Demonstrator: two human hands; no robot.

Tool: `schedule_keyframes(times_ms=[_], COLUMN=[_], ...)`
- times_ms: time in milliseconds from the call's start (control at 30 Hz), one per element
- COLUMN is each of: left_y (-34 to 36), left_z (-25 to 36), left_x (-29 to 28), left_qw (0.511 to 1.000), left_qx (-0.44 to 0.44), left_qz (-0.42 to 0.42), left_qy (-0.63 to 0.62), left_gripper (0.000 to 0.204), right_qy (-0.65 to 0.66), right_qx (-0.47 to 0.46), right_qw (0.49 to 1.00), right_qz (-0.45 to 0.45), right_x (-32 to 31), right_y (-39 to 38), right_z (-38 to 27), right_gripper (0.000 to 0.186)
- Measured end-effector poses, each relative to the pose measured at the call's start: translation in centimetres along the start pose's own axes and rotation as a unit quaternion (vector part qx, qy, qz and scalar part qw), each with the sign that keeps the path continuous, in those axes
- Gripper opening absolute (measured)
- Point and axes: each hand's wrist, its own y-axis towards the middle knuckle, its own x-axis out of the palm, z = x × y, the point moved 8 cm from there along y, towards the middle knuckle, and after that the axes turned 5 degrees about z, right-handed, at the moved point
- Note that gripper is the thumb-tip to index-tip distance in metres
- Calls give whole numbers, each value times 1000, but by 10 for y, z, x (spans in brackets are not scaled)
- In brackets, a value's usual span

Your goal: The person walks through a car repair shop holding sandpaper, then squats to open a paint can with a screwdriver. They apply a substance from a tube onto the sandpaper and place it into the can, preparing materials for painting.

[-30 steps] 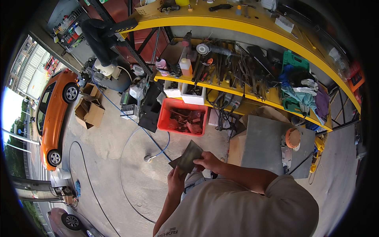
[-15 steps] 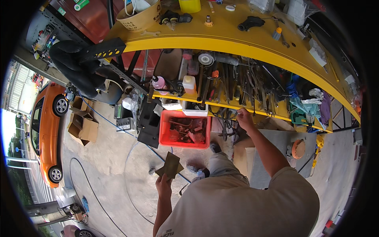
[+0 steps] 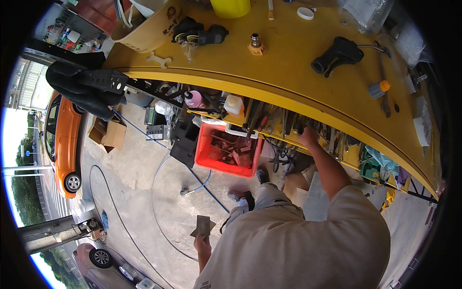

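Two flat grey-brown sheets (image 3: 204,224), overlapping crosswise, stick up from my left hand (image 3: 203,246), whose fingers are closed on their lower end. They look like sandpaper or thin plate; which, I cannot make out. My right hand (image 3: 308,138) is at the front edge of the lower yellow shelf (image 3: 288,138), its fingers bent in among the hand tools (image 3: 332,137). Shadow and the tools hide its fingertips and whatever they hold. Long-handled tools lie closely packed on both sides of that hand.
Overhead runs the yellow upper shelf (image 3: 279,67), bearing a black pistol-grip tool (image 3: 339,57) and a spanner (image 3: 159,60). Below stands a red bin (image 3: 204,156) of parts. Hoses (image 3: 108,192) cross the floor. An orange car (image 3: 65,139) is parked at the left.
My view has come nearer to the upper shelf. My right hand has moved from in front of the lower shelf up to its tools. My left hand, still holding the sheets, has dropped lower.
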Motion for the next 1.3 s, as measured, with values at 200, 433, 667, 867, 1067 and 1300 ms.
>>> schedule_keyframes(times_ms=[200, 433, 667, 867, 1067, 1300], left_y=[-27, -91, -182, -301, -373, -468], left_z=[17, -10, -164, -320, -325, -192], left_x=[42, -6, -207, -386, -470, -529], left_qw=[981, 993, 949, 764, 575, 487], left_qx=[112, 36, 9, 2, 140, 323], left_qz=[-16, 80, 234, 362, 360, 249], left_qy=[159, -73, -209, -534, -721, -772], left_gripper=[36, 33, 30, 29, 13, 15], right_qy=[158, 464, 286, 276, 172, -105], right_qx=[-8, 52, -407, -615, -459, -646], right_qw=[987, 850, 804, 574, 487, 232], right_qz=[-4, -244, -326, -465, -722, -720], right_x=[-12, 38, 96, 88, 151, 191], right_y=[-4, -166, -403, -672, -928, -1138], right_z=[-18, -75, -240, -316, -308, -208], right_gripper=[39, 23, 12, 8, 15, 13])
